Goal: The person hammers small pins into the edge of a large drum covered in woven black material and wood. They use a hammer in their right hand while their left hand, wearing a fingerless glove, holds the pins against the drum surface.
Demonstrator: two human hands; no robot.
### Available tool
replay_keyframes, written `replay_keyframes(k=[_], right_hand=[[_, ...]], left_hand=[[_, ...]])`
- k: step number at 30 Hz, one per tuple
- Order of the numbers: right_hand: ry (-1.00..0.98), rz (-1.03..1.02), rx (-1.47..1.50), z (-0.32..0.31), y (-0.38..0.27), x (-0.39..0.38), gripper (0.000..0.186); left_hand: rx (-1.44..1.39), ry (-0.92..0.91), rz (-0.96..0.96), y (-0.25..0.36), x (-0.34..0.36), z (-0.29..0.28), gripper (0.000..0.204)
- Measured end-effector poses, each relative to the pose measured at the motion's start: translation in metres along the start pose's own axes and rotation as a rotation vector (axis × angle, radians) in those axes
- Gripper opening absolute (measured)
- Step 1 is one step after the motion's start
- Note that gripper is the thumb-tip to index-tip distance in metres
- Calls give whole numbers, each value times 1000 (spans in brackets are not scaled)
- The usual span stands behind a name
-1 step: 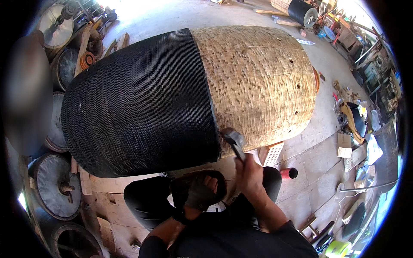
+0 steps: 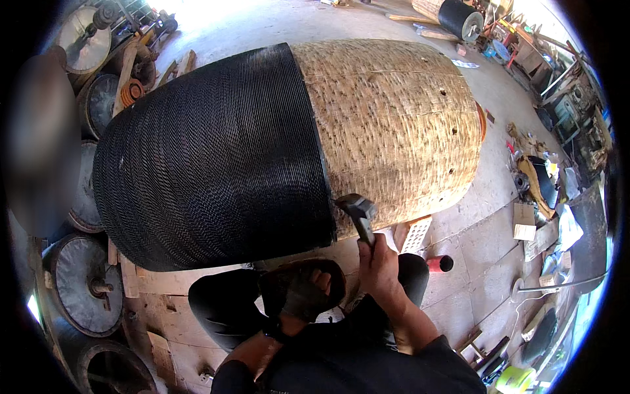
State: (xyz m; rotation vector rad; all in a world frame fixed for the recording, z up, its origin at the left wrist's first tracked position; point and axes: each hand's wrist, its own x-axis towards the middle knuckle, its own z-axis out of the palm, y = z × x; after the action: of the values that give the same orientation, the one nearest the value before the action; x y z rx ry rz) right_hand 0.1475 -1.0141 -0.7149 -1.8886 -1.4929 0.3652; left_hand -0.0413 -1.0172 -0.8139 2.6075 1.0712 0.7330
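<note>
A large drum lies on its side before me. Its left part is wrapped in black ridged material (image 2: 216,151), and its right part is bare tan wood (image 2: 394,118) covered in small dark marks. My right hand (image 2: 379,266) grips a hammer (image 2: 359,213) by its handle. The hammer's head is at the lower edge of the black wrap, beside the seam. In a dark fingerless glove, my left hand (image 2: 307,295) is over a dark bowl-like container (image 2: 338,279) in my lap. Its fingers are curled, and whatever they hold is hidden.
Metal-ended rollers (image 2: 88,285) line the left side. A red cylinder (image 2: 440,264) is on the floor right of my knee, near a perforated block (image 2: 415,235). Cardboard, plastic and scraps (image 2: 525,223) clutter the right. Another part-black drum (image 2: 459,20) lies far right.
The hammer has shifted slightly in my right hand, its head tilting a little. My left hand and the drum look the same.
</note>
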Motion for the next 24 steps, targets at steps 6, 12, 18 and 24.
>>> replay_keyframes(k=[6, 12, 18, 24], right_hand=[[264, -260, 214, -10, 8, -27, 21], [79, -14, 4, 0, -4, -15, 20], [396, -358, 200, 3, 16, -26, 16], [140, 27, 130, 6, -3, -19, 19]], left_hand=[[-111, -229, -25, 1, -7, 11, 31], [-36, -432, 68, -9, 8, 10, 33], [36, -411, 78, -4, -7, 30, 43], [136, -290, 107, -3, 5, 28, 28]])
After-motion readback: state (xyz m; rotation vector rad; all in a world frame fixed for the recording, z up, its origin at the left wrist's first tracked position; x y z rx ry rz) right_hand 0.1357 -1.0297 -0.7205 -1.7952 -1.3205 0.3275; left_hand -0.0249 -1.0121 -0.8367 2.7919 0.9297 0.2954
